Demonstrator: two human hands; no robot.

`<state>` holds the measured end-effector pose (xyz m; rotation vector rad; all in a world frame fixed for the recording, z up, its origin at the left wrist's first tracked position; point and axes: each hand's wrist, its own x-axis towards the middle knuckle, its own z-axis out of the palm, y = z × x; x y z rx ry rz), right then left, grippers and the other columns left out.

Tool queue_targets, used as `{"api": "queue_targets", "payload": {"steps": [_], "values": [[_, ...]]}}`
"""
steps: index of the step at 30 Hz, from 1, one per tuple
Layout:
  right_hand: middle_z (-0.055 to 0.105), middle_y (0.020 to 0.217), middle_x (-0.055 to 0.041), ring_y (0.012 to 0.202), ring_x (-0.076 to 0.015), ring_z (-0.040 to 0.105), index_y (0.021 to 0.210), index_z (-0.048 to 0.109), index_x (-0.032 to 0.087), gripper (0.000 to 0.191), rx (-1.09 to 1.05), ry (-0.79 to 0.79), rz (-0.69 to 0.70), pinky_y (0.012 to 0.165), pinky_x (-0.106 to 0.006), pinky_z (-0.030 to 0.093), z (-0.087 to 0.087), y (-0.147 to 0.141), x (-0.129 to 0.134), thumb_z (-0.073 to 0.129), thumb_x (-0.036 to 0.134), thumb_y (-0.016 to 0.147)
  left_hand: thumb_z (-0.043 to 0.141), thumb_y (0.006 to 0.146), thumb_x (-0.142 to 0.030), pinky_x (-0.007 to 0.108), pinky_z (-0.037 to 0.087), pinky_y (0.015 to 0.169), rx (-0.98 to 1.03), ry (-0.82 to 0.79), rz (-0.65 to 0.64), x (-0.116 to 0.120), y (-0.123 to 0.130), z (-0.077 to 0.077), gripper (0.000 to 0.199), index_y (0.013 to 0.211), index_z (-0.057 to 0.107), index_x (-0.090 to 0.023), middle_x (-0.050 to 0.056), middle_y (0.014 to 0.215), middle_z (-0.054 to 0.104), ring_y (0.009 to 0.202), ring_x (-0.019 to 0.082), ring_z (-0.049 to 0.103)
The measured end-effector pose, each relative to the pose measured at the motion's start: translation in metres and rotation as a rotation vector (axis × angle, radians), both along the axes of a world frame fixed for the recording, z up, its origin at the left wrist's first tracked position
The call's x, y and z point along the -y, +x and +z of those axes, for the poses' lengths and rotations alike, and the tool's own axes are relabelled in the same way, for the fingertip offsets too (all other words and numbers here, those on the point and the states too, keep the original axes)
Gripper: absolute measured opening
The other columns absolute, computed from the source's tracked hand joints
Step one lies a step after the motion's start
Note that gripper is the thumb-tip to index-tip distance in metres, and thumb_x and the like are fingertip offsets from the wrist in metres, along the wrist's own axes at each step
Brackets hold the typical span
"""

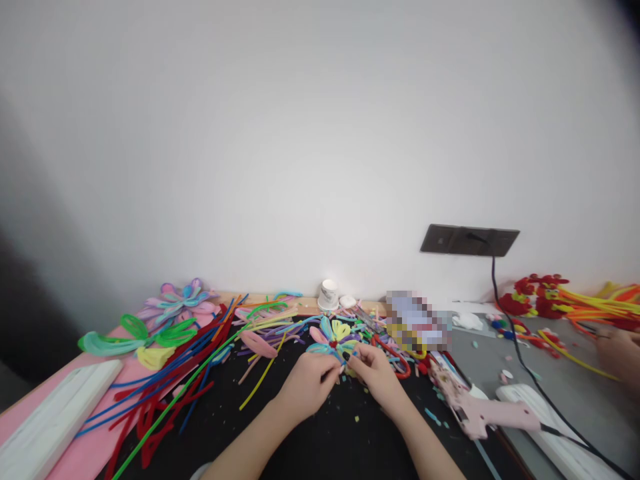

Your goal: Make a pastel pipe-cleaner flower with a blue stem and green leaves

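A pipe-cleaner flower (334, 341) with blue, pink and yellow loop petals and a red centre is at the middle of the black work surface. My left hand (311, 381) is closed, its thumb and fingers pinching at the flower's lower edge. From the other side my right hand (374, 375), with dark nail polish, pinches the same lower edge, and its fingertips nearly meet those of the left. Exactly which petal lies between the fingers is hidden. Around the flower lie loose pastel pipe cleaners (273, 327) and small cut scraps.
A pink glue gun (495, 412) with a black cord lies at right. Finished green (135, 337) and pastel flowers (183, 303) are at left, beside red and blue pipe cleaners (165, 387). A paper cup (329, 295) stands by the wall. Another person's hand (617, 350) shows far right.
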<state>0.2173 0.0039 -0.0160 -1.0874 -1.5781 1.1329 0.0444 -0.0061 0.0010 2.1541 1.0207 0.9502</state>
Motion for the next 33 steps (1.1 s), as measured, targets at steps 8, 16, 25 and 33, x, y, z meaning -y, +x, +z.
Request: {"api": "queue_targets", "payload": {"steps": [8,16,25,33], "values": [[0.038,0.055,0.0052,0.050,-0.0091,0.032,0.064,0.047,0.017,0.026,-0.051,0.038,0.052,0.048,-0.023,0.024,0.009,-0.001,0.005,0.055,0.035,0.081,0.046,0.084,-0.040,0.023,0.036,0.047,0.231,-0.430,-0.073,-0.002,0.003,-0.001,0.034,0.066,0.059,-0.015,0.003,0.061,0.062,0.043,0.010,0.046],[0.037,0.056,0.0046,0.052,-0.0097,0.032,0.058,0.043,0.018,0.032,0.028,0.044,0.013,0.049,-0.023,0.024,0.008,-0.001,0.003,0.056,0.038,0.079,0.056,0.077,-0.040,0.021,0.034,0.044,0.396,-0.632,-0.061,-0.005,0.005,-0.004,0.031,0.064,0.060,-0.013,0.004,0.058,0.063,0.041,0.008,0.041],[0.034,0.047,0.0072,0.044,-0.0078,0.027,0.056,0.036,0.020,0.031,-0.020,-0.085,-0.041,0.045,-0.023,0.019,0.000,-0.003,0.001,0.057,0.032,0.075,0.040,0.088,-0.026,0.027,0.035,0.060,-0.127,0.151,0.015,-0.001,-0.003,-0.004,0.031,0.067,0.061,-0.018,0.007,0.066,0.061,0.064,0.018,0.055],[0.038,0.054,0.0053,0.049,-0.0090,0.032,0.062,0.046,0.018,0.030,-0.054,0.023,0.045,0.048,-0.023,0.023,0.010,-0.002,0.005,0.057,0.040,0.079,0.049,0.082,-0.042,0.022,0.034,0.045,0.313,-0.547,-0.102,-0.006,0.003,-0.003,0.033,0.068,0.059,-0.014,0.002,0.059,0.061,0.040,0.008,0.043]]}}
